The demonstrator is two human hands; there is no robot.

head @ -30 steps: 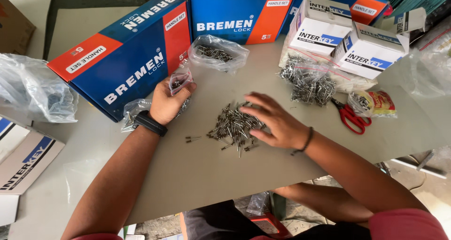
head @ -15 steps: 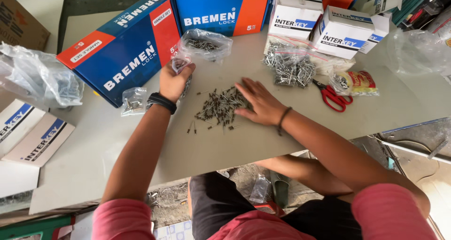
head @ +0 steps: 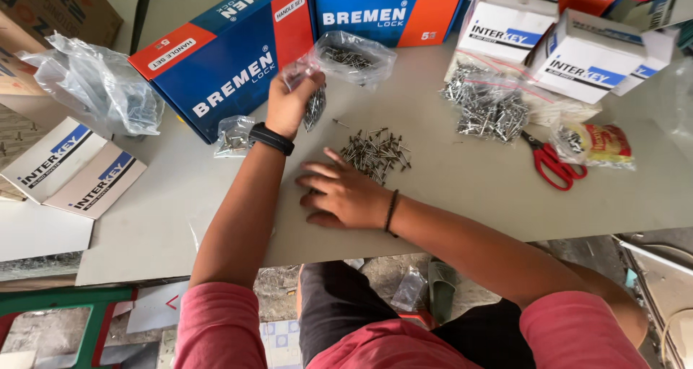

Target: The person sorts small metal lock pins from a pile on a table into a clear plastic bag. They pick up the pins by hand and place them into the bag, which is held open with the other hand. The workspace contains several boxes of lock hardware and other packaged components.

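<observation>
Two hands over grey tabletop (head: 180,217), head view. Left hand (head: 292,102) pinched shut on small clear plastic bag of rivets (head: 312,98), just above loose pile of small grey metal rivets (head: 375,152). Right hand (head: 343,196) flat, fingers spread, holding nothing, touching the pile's near-left edge.

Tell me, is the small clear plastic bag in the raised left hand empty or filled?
Partly filled: small clear plastic bag in left hand shows dark metal pieces inside.
</observation>
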